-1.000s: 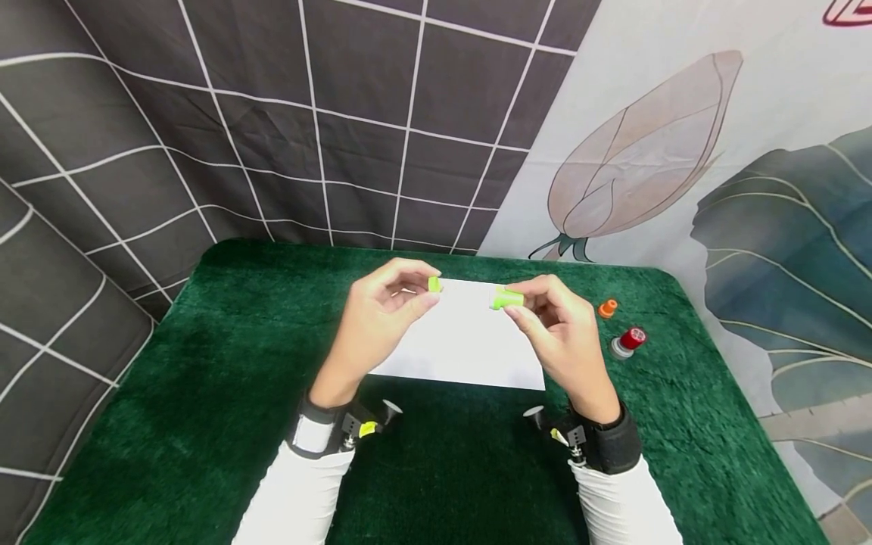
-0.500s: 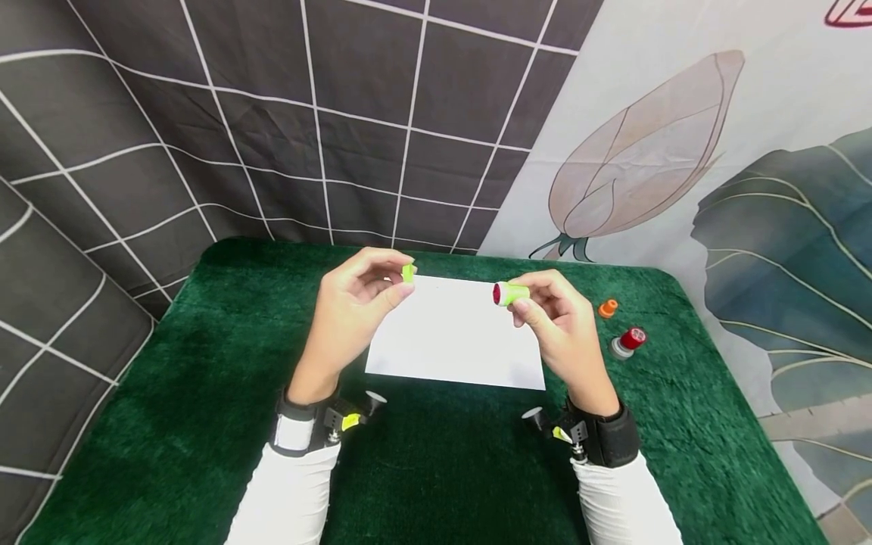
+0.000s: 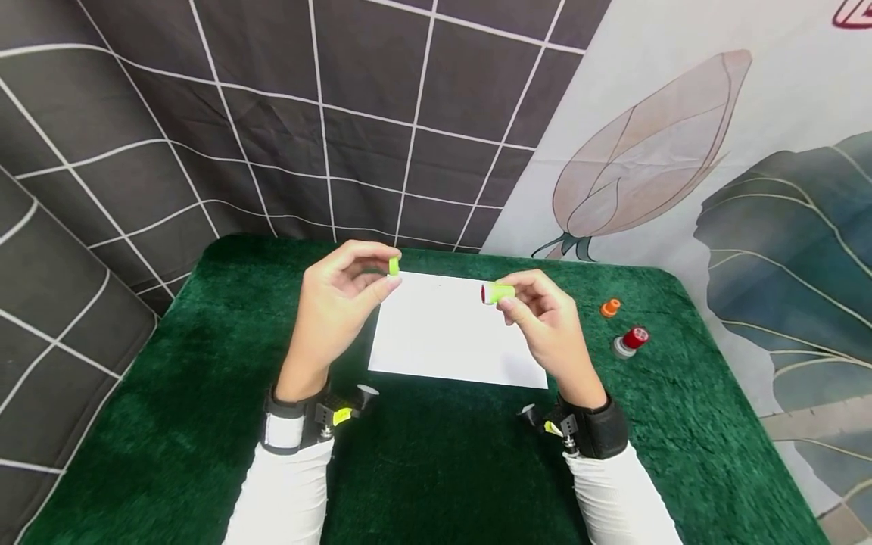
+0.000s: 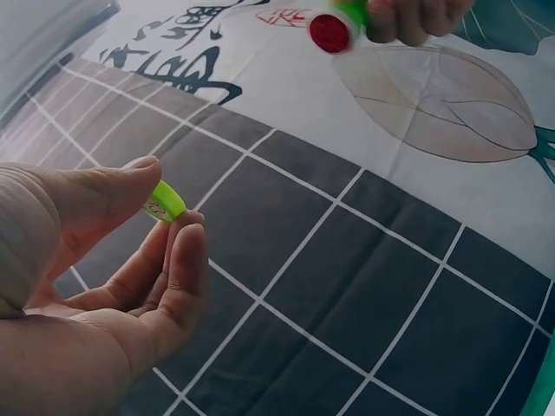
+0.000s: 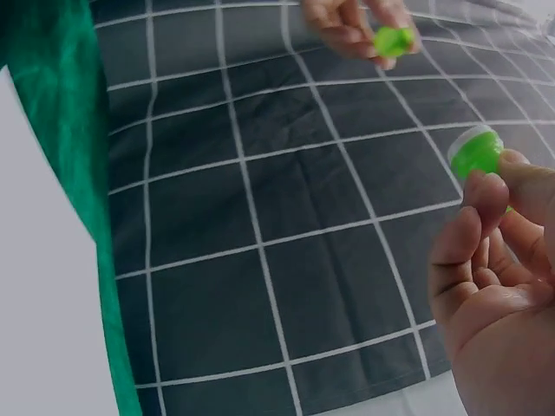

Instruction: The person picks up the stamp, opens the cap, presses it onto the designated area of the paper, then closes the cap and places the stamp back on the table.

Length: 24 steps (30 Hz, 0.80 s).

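Note:
Above the left edge of the white paper (image 3: 450, 341), my left hand (image 3: 341, 303) pinches a small lime-green cap (image 4: 166, 201) between thumb and fingertips. My right hand (image 3: 548, 325) holds a green stamp (image 3: 502, 294) over the paper's right side, gripped by thumb and fingers. The stamp lies about level, its red face (image 4: 330, 33) turned left towards the cap. A white ring circles that end. Cap and stamp are well apart. In the right wrist view the stamp's red face is hidden. No print shows clearly on the paper.
To the right of the paper, a small orange piece (image 3: 610, 307) and a red-topped stamp with a white-grey base (image 3: 630, 342) rest on the green cloth (image 3: 443, 462). A dark checked curtain (image 3: 368, 136) hangs behind the table, with a printed white cloth (image 3: 518, 219) beside it.
The left hand has moved left and slightly away with the cap, widening the gap between the hands. The stamp's red face has come into view as the right hand turned it.

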Available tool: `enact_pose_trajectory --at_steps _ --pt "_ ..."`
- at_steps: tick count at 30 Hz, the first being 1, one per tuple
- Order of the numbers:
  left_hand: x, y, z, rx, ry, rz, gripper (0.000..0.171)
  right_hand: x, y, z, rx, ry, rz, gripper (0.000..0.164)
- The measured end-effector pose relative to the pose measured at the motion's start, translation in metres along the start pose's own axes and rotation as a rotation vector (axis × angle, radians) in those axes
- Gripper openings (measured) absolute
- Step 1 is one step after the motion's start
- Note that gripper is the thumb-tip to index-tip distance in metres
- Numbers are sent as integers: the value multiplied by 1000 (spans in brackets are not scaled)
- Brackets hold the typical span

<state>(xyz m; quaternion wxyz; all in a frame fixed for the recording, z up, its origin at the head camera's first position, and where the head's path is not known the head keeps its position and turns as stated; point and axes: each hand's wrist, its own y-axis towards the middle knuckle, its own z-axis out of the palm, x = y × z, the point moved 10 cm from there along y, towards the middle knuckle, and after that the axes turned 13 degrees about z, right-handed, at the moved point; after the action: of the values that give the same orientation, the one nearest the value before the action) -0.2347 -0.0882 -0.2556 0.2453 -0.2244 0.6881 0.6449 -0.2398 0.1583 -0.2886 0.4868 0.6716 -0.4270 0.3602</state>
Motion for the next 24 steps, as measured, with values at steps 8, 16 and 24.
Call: enact_pose_trajectory --at_steps 8,16,24 --pt "-3 0 -6 -11 -4 7 29 -2 18 36 44 -402 -87 18" --pt "-3 0 -11 -19 18 6 29 -19 47 84 237 -566 -165 15" --pt "-2 0 -13 -16 22 6 29 -51 73 125 402 -703 -181 10"
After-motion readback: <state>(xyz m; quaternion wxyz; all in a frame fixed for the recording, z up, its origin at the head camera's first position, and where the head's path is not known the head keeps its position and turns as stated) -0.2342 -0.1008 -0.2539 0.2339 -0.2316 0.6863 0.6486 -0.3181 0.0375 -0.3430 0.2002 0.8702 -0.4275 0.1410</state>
